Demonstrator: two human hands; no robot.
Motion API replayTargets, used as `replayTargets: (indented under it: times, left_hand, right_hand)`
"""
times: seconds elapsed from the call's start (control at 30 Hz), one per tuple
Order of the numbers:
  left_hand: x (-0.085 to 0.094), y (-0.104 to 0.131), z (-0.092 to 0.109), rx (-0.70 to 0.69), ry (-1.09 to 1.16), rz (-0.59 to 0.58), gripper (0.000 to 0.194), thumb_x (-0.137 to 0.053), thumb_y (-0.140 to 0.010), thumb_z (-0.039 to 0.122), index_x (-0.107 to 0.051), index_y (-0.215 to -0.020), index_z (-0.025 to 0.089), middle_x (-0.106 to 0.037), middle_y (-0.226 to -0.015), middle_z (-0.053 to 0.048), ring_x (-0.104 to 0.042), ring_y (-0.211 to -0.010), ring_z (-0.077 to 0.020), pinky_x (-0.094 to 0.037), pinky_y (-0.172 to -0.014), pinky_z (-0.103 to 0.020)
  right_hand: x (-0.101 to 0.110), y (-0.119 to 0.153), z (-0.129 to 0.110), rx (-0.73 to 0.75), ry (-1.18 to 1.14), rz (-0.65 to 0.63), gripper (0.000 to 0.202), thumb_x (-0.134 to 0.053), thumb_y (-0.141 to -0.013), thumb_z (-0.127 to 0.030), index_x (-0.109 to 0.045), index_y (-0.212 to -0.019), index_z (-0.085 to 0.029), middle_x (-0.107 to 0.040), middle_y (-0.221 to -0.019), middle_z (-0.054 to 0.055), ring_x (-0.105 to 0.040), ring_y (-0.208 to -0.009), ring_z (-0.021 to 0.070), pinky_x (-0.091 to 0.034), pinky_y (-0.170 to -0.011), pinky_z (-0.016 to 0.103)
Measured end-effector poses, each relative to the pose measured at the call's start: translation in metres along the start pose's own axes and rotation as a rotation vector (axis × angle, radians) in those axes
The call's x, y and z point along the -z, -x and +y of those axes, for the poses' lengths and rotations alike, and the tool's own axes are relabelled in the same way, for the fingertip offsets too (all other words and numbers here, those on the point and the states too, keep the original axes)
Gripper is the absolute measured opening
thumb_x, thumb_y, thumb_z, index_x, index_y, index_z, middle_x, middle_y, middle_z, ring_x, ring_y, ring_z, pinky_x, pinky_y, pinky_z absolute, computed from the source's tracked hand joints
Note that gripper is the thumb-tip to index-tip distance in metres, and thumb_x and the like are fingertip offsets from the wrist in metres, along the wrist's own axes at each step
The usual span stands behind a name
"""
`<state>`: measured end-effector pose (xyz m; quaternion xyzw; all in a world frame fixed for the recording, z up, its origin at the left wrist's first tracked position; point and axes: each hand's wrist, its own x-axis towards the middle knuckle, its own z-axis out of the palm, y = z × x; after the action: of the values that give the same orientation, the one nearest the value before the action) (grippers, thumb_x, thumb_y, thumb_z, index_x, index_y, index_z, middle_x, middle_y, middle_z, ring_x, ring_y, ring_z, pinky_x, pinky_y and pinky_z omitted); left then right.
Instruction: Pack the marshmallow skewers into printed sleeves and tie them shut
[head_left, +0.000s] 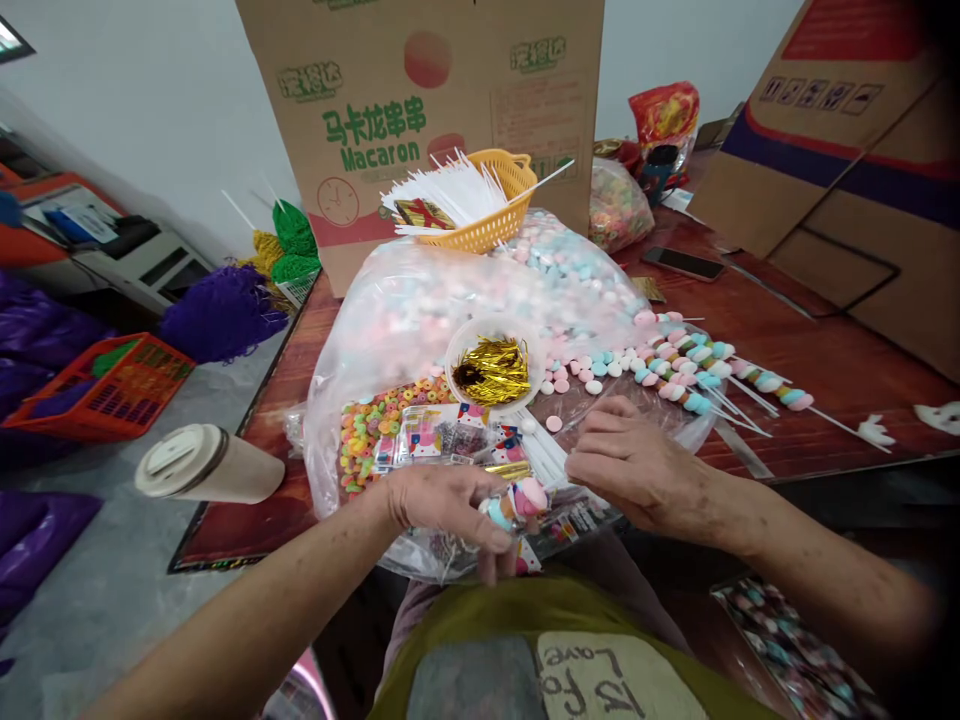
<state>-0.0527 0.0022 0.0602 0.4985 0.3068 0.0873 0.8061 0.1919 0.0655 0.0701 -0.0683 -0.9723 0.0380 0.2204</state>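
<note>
We are gripping a candy skewer (517, 503) in the left hand (442, 505), just below the bowl (491, 365); the right hand (637, 465), fingers loosely curled and empty, is resting beside it. Next, seemingly, bagging it.

Bowl (491, 340) on candy bag (390, 310); basket (487, 200) behind, skewers (705, 365) perhaps right.

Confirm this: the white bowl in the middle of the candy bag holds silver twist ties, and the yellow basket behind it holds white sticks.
Not quite. The head view shows the white bowl holding gold twist ties, not silver. The rest stands: it sits on the candy bag, and the yellow basket behind holds white sticks.
</note>
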Motion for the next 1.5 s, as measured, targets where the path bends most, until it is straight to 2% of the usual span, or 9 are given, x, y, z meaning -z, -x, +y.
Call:
replayTargets:
  times: [0.27, 0.4, 0.67, 0.93, 1.07, 1.23, 1.3, 1.4, 1.5]
  left_hand:
    - [-0.014, -0.015, -0.013, 0.034, -0.042, 0.359, 0.027, -0.073, -0.064, 0.032, -0.054, -0.076, 0.018, -0.050, -0.057, 0.005, -0.042, -0.044, -0.0067, -0.034, -0.040, -0.019]
    - [0.001, -0.013, -0.039, 0.018, 0.086, 0.617, 0.034, -0.072, -0.065, 0.040, -0.049, -0.075, 0.018, -0.050, -0.052, 0.006, -0.042, -0.042, -0.0070, -0.033, -0.039, -0.019]
    - [0.011, -0.027, -0.054, -0.087, 0.194, 0.768, 0.040, -0.074, -0.063, 0.040, -0.048, -0.082, 0.016, -0.052, -0.056, 0.006, -0.046, -0.042, -0.0063, -0.038, -0.043, -0.020]
    - [0.001, -0.014, -0.053, -0.140, 0.141, 0.782, 0.043, -0.076, -0.062, 0.029, -0.048, -0.092, 0.016, -0.053, -0.061, 0.006, -0.049, -0.052, -0.0066, -0.036, -0.050, -0.020]
    - [-0.007, 0.000, -0.050, -0.206, 0.091, 0.815, 0.035, -0.072, -0.067, 0.030, -0.052, -0.092, 0.016, -0.056, -0.073, 0.003, -0.051, -0.065, -0.0087, -0.038, -0.059, -0.021]
    - [-0.021, 0.015, -0.046, -0.215, -0.074, 0.863, 0.028, -0.065, -0.075, 0.037, -0.051, -0.088, 0.016, -0.054, -0.068, 0.003, -0.050, -0.062, -0.0101, -0.038, -0.059, -0.023]
    - [-0.030, 0.017, -0.046, -0.269, -0.068, 0.894, 0.029, -0.067, -0.074, 0.037, -0.051, -0.086, 0.016, -0.054, -0.068, 0.003, -0.051, -0.061, -0.0103, -0.040, -0.060, -0.024]
    - [-0.044, 0.017, -0.046, -0.353, -0.013, 0.936, 0.029, -0.067, -0.074, 0.037, -0.052, -0.089, 0.017, -0.054, -0.070, 0.003, -0.050, -0.060, -0.0098, -0.041, -0.061, -0.024]
    - [-0.052, 0.017, -0.048, -0.389, 0.033, 0.999, 0.031, -0.067, -0.074, 0.037, -0.054, -0.092, 0.016, -0.054, -0.071, 0.002, -0.048, -0.061, -0.0096, -0.041, -0.060, -0.024]
  right_hand:
    - [-0.049, 0.000, 0.001, -0.056, -0.048, 0.051, 0.015, -0.042, -0.084, -0.015, -0.057, -0.086, -0.017, -0.058, -0.077, 0.005, -0.046, -0.074, 0.0171, -0.034, -0.072, 0.033]
    - [-0.089, 0.046, 0.002, -0.510, 0.102, 0.378, 0.048, -0.047, -0.086, -0.027, -0.037, -0.132, -0.019, -0.043, -0.129, 0.016, -0.040, -0.119, 0.0289, -0.034, -0.094, 0.047]
    - [-0.173, 0.148, -0.082, -0.761, 0.272, 0.074, 0.066, -0.055, -0.083, -0.035, -0.026, -0.138, -0.014, -0.017, -0.147, 0.024, -0.002, -0.136, 0.0432, -0.029, -0.099, 0.063]
    - [-0.180, 0.172, -0.072, -0.751, -0.018, 0.173, 0.034, -0.048, -0.087, -0.030, -0.056, -0.118, -0.018, -0.063, -0.109, 0.016, -0.062, -0.097, 0.0261, -0.054, -0.078, 0.043]
    - [-0.161, 0.156, -0.070, -0.761, -0.181, 0.287, 0.023, -0.043, -0.088, -0.023, -0.067, -0.092, -0.023, -0.069, -0.084, 0.008, -0.066, -0.078, 0.0218, -0.056, -0.068, 0.038]
    - [-0.078, 0.107, -0.067, -0.744, -0.708, 0.127, 0.018, -0.046, -0.088, -0.025, -0.064, -0.085, -0.022, -0.066, -0.075, 0.002, -0.062, -0.068, 0.0149, -0.052, -0.062, 0.026]
    - [-0.052, 0.066, -0.055, -0.792, -0.732, 0.284, 0.016, -0.048, -0.088, -0.027, -0.063, -0.084, -0.021, -0.064, -0.072, 0.002, -0.060, -0.067, 0.0145, -0.050, -0.064, 0.026]
    - [-0.053, -0.019, -0.025, -0.849, -0.607, 0.680, 0.017, -0.046, -0.089, -0.032, -0.059, -0.088, -0.020, -0.059, -0.065, 0.000, -0.057, -0.064, 0.0143, -0.048, -0.067, 0.029]
    - [-0.091, -0.109, 0.005, -0.690, -0.503, 0.448, 0.029, -0.030, -0.093, -0.029, -0.054, -0.102, -0.016, -0.059, -0.072, 0.003, -0.058, -0.066, 0.0155, -0.049, -0.068, 0.033]
